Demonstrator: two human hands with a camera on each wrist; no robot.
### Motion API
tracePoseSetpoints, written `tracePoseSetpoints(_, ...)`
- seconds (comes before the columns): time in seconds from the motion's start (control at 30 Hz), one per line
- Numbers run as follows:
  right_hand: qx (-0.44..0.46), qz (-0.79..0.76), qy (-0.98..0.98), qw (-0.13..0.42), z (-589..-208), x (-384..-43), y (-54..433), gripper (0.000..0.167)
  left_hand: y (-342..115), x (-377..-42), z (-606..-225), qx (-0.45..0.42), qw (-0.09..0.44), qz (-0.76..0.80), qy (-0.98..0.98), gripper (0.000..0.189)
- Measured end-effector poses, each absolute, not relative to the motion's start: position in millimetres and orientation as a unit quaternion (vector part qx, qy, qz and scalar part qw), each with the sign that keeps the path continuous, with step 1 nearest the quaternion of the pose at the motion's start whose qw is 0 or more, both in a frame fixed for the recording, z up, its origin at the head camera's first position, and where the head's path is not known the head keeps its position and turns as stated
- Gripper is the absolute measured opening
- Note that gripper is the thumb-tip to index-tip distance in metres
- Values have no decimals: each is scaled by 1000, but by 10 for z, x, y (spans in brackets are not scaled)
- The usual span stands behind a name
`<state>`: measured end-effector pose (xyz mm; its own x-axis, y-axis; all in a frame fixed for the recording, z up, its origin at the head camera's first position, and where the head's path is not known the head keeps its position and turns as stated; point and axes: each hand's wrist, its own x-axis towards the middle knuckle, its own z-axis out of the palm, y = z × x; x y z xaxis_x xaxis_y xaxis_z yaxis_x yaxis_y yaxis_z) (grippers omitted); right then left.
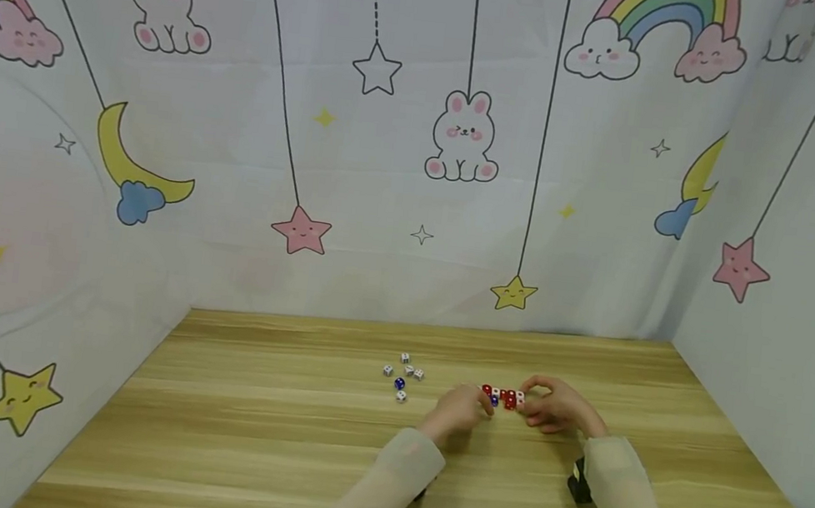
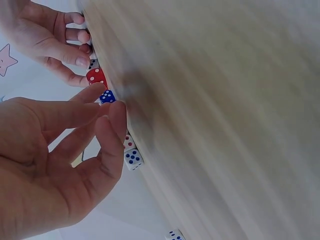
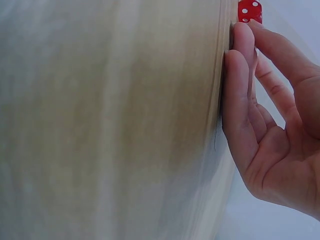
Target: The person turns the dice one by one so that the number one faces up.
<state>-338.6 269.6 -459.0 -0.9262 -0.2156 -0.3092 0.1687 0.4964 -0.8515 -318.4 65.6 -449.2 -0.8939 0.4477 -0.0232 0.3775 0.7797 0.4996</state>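
Small red, white and blue dice (image 1: 511, 401) form a close cluster between the two hands, some stacked on others. My left hand (image 1: 460, 413) reaches in from the left, its fingertips pinching a blue die (image 2: 107, 97) at the front of the cluster. My right hand (image 1: 562, 407) is at the cluster's right end, thumb and forefinger bent around it. Close to those fingertips are a white die (image 2: 93, 64) and a red die (image 3: 250, 10); whether the right fingers pinch one is unclear. Beyond the left fingers, a white die with blue pips (image 2: 133, 159) shows.
Several loose white dice (image 1: 409, 370) and one blue die (image 1: 399, 383) lie to the left on the wood-grain table (image 1: 244, 428). A patterned cloth (image 1: 374, 284) with rabbits and stars hangs behind the table and along both sides.
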Motion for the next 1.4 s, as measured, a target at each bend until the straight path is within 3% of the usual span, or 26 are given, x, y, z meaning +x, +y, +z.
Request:
tracePoseSetpoints(0.5, -19, -495, 848, 188, -4616, -3403, 2707, 31, 734, -3138, -4478, 252, 48, 233, 938, 28)
tracePoseSetpoints(0.7, -20, -499, 844, 195, -4631, -3407, 2712, 32, 632, -3172, -4489, 244, 70, 295, 921, 23)
tracePoseSetpoints(1.0, -25, -504, 842, 191, -4629, -3400, 2723, 31, 139, -3401, -4368, 194, 112, 450, 865, 16)
tracePoseSetpoints(1.4, -25, -500, 844, 193, -4631, -3400, 2712, 33, -628, -3770, -4563, 83, 36, 472, 877, 18)
